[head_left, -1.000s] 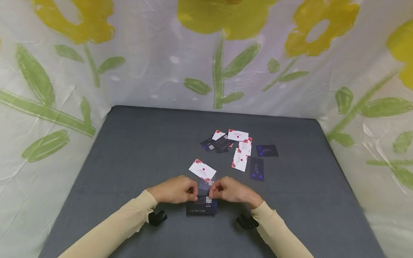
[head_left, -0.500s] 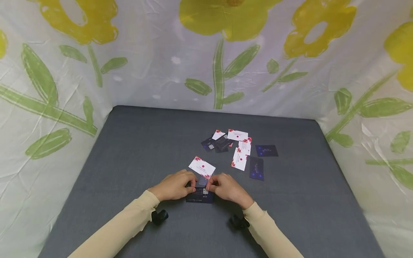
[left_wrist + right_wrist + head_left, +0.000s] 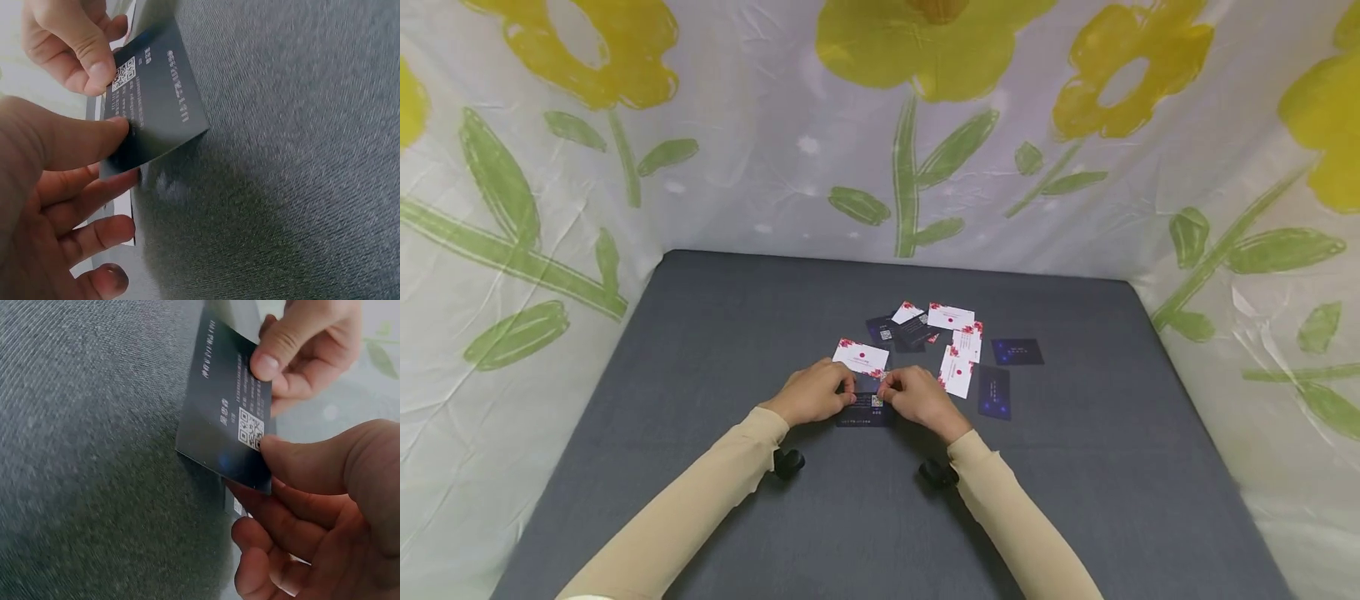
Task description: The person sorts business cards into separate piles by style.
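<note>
Both hands on one dark card, held just above the grey tabletop, near the middle, on the near side of the scattered cards.

Left hand: thumb on top, fingers underneath, pinching the card's left end. Right hand: same grip on the right end, thumb beside the QR code. Card is tilted, near edge low toward the tabletop.

A white card with red flowers sits just behind the hands; whether it's held or lying flat, can't tell.

Loose pile of white and dark cards further back, two dark cards off to the right, apart from the hands.
</note>
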Demonstrator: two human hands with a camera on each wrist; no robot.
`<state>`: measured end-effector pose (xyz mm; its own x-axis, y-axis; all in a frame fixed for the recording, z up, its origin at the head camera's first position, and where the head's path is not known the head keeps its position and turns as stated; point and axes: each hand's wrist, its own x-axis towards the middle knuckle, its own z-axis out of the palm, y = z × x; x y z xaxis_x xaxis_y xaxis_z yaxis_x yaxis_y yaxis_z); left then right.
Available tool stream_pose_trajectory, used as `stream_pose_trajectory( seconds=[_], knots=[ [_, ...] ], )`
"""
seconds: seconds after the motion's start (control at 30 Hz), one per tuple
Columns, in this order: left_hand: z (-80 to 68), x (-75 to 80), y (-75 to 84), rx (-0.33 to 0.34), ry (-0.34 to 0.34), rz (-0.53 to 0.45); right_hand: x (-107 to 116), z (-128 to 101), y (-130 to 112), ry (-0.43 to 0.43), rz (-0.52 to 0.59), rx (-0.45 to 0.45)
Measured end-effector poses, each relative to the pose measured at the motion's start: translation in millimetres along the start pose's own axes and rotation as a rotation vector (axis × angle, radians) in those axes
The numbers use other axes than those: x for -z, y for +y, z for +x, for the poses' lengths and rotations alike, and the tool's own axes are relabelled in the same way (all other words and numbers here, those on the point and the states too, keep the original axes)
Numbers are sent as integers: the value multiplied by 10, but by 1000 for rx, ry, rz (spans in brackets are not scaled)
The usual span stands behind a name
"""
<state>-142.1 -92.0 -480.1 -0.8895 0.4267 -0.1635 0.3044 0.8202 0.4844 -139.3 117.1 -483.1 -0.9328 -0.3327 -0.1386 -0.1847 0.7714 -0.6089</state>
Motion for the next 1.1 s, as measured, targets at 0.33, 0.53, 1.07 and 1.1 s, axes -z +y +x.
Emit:
stream_pose_trajectory(
  seconds=[0.33,0.53,1.07,1.1],
  knots=[
    [-58,-112,-66,-26,38,37,-135,-87,-49,59,-149,-20],
    [-76,-184,-101,-12,50,34,-209,-100,-37,70,-168,-19],
    [-90,-265,-85,-43,100,61,-282,-122,-91,101,-288,20],
    [-91,-260,-82,-35,96,56,-283,-117,-95,99,-291,24]
  ],
)
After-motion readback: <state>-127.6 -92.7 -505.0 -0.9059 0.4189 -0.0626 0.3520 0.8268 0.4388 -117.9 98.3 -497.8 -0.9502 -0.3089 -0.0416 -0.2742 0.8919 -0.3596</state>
